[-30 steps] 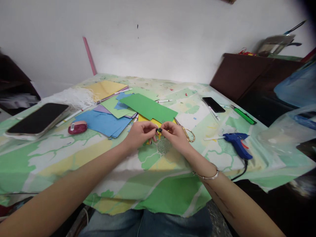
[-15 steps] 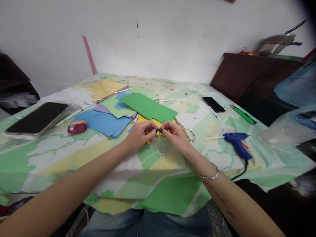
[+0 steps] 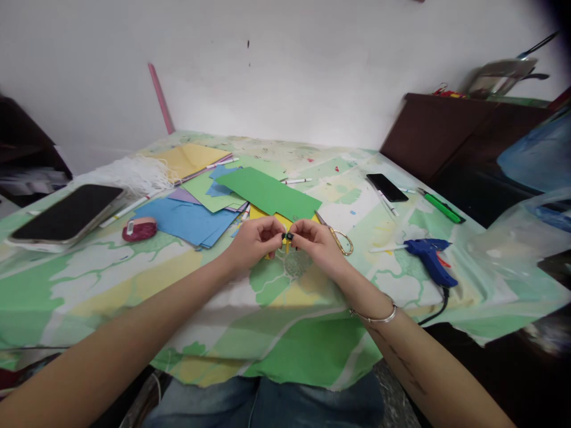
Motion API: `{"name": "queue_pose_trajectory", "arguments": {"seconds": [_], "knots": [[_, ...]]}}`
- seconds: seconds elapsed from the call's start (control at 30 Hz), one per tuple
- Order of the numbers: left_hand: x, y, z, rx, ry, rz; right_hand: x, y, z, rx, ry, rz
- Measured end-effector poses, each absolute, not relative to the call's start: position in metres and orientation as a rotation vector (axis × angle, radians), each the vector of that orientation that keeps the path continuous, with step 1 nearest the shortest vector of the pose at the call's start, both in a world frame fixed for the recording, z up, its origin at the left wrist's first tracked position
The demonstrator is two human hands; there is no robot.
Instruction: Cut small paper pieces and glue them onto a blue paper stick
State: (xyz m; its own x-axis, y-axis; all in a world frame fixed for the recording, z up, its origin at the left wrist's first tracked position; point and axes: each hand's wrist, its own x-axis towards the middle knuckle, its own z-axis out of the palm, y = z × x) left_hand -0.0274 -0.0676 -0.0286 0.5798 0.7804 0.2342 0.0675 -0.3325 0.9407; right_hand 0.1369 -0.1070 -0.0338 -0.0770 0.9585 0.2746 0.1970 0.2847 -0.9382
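Observation:
My left hand [image 3: 259, 239] and my right hand [image 3: 314, 239] meet fingertip to fingertip above the front middle of the table. Both are closed in a pinch, thumb against forefinger, and the nails look dark. Between the tips shows a small narrow yellow piece [image 3: 288, 245], perhaps a paper strip; the fingers cover most of it. Just behind the hands lie a yellow paper sheet [image 3: 259, 214] and a long green paper piece [image 3: 272, 193] over it. Gold-handled scissors [image 3: 343, 242] rest beside my right hand, their blades partly hidden.
Blue paper sheets [image 3: 191, 221], a maroon case [image 3: 140, 229], a large phone [image 3: 66, 214] and white string [image 3: 127, 174] lie left. On the right are a blue glue gun [image 3: 430, 258] with a cord, a green cutter [image 3: 441, 206], a black phone [image 3: 386, 187] and a plastic bag [image 3: 517, 232].
Both hands stay in almost the same place, still pinched together. The fingertips and the small yellow piece have shifted very slightly. Nothing else on the table has moved.

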Motion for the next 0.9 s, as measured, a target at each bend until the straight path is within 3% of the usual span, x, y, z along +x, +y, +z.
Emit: {"name": "queue_pose_trajectory", "arguments": {"seconds": [0.33, 0.9], "knots": [[-0.0261, -0.0666, -0.0315, 1.879, 0.743, 0.946, 0.1347, -0.1124, -0.0327, -1.228, -1.753, 0.278], [-0.026, -0.067, -0.0325, 2.208, 0.79, 0.937, 0.1322, -0.111, -0.0339, -1.305, -1.8, 0.178]]}}
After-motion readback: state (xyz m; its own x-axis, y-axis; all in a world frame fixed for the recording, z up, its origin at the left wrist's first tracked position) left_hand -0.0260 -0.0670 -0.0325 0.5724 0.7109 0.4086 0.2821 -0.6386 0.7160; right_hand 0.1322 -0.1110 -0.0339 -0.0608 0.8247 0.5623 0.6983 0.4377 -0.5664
